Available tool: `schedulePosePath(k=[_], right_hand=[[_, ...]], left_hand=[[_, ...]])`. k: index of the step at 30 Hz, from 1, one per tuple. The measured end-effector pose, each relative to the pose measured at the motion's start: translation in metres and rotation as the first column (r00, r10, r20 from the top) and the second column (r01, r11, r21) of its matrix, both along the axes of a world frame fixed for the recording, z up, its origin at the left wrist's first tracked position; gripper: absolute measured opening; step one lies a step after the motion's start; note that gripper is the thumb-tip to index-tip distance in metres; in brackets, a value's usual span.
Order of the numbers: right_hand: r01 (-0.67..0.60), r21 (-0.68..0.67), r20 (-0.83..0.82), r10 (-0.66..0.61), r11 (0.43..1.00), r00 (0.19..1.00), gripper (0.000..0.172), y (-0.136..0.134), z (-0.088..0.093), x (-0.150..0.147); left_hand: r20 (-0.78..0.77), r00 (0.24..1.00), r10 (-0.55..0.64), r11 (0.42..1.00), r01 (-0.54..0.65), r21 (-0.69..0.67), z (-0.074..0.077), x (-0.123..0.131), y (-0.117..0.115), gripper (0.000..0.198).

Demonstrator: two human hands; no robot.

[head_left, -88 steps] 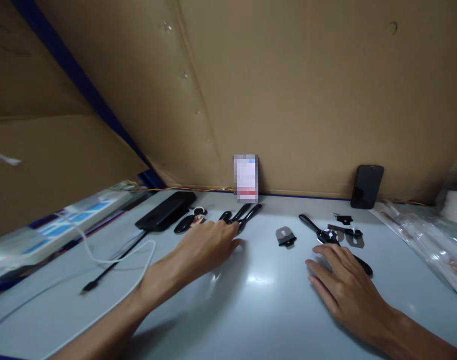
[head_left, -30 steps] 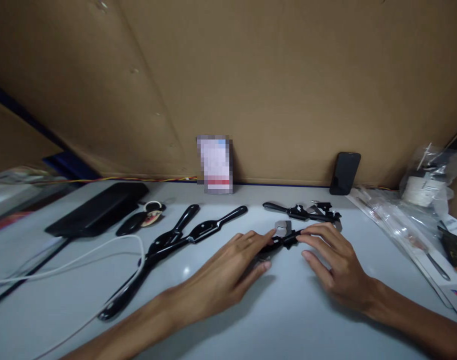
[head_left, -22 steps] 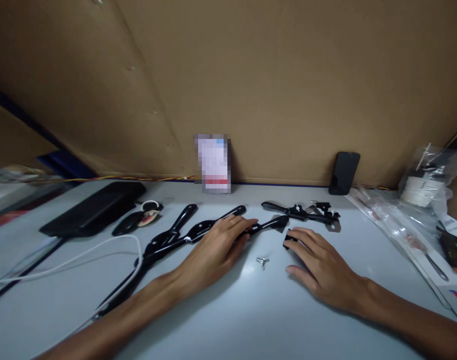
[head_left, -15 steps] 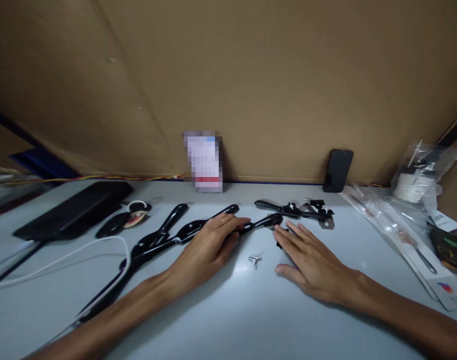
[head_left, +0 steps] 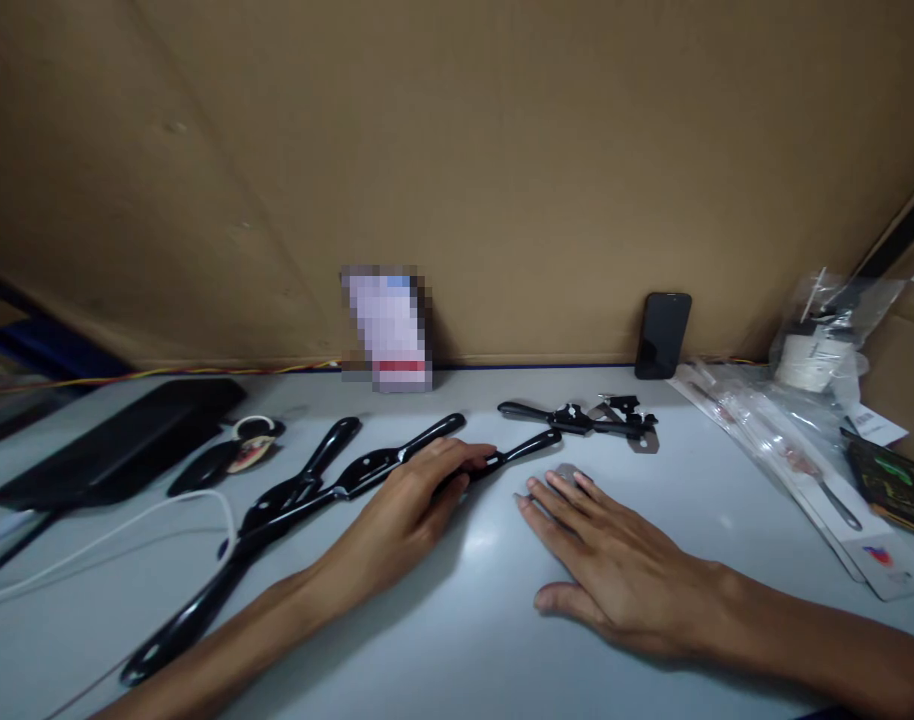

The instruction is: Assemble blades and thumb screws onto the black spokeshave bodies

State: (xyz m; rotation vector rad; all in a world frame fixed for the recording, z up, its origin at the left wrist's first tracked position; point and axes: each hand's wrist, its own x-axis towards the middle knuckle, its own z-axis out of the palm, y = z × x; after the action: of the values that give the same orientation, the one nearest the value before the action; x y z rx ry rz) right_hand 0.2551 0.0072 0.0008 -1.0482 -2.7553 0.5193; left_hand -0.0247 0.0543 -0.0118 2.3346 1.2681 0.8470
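Observation:
My left hand (head_left: 419,490) is closed round the middle of a black spokeshave body (head_left: 533,446), whose right handle sticks out past the fingers. My right hand (head_left: 607,560) lies flat on the table with fingers apart, over small metal parts. Beyond its fingertips shows the edge of a grey metal plate (head_left: 566,470). A shiny bit peeks out beside the index fingertip; the rest is hidden. More black spokeshave bodies (head_left: 367,470) lie overlapping to the left of my left hand. Farther back, another spokeshave (head_left: 569,418) lies with loose black clamp parts and a blade (head_left: 643,440).
A phone (head_left: 663,335) and a blurred-out upright item (head_left: 389,330) lean on the cardboard wall. Left are a black box-like device (head_left: 119,440), keys with a fob (head_left: 206,468) and a white cable (head_left: 228,510). Packaged tools (head_left: 794,470) and a bagged white roll (head_left: 809,362) lie right.
My right hand has slid nearer to me and now covers the spot of the silver wing screw, uncovering a plate edge. My left hand stays on the spokeshave. The view has shifted slightly.

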Motion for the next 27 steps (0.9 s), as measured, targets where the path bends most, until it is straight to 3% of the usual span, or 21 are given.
schedulePosePath(k=[6, 10, 15, 18, 20, 22, 25, 27], right_hand=[[0.199, 0.087, -0.01, -0.199, 0.976, 0.98, 0.08, 0.018, -0.012, 0.022], [0.274, 0.005, -0.19, -0.268, 0.962, 0.944, 0.065, 0.033, -0.015, 0.022], [0.339, -0.225, -0.531, -0.407, 0.913, 0.743, 0.049, 0.047, -0.002, 0.019], [0.4, -0.159, -0.573, -0.414, 0.903, 0.707, 0.033, 0.052, 0.014, 0.025], [0.448, -0.008, -0.484, -0.395, 0.894, 0.781, 0.02, 0.053, 0.027, 0.034], [0.374, 0.074, -0.258, -0.344, 0.925, 0.903, 0.013, 0.052, 0.041, 0.045], [0.177, -0.01, 0.066, -0.176, 0.984, 0.982, 0.035, 0.048, 0.054, 0.059], [0.15, -0.039, 0.159, -0.142, 0.988, 0.977, 0.032, 0.047, 0.056, 0.061]], left_hand=[[0.001, 0.998, 0.068, 0.997, -0.068, -0.026, 0.004, -0.003, 0.001, 0.031], [0.017, 0.999, 0.04, 0.998, -0.039, -0.048, 0.005, -0.002, -0.002, 0.031], [0.1, 0.974, -0.204, 0.968, 0.216, -0.127, 0.005, 0.017, -0.03, 0.035], [0.151, 0.927, -0.343, 0.918, 0.365, -0.157, 0.008, 0.027, -0.05, 0.039], [0.188, 0.914, -0.359, 0.909, 0.388, -0.152, 0.012, 0.028, -0.056, 0.041], [0.168, 0.934, -0.316, 0.931, 0.339, -0.135, 0.015, 0.025, -0.057, 0.038], [0.053, 0.965, -0.258, 0.961, 0.262, -0.088, 0.017, 0.018, -0.049, 0.029], [-0.037, 0.951, -0.307, 0.95, 0.304, -0.076, 0.017, 0.014, -0.042, 0.026]])
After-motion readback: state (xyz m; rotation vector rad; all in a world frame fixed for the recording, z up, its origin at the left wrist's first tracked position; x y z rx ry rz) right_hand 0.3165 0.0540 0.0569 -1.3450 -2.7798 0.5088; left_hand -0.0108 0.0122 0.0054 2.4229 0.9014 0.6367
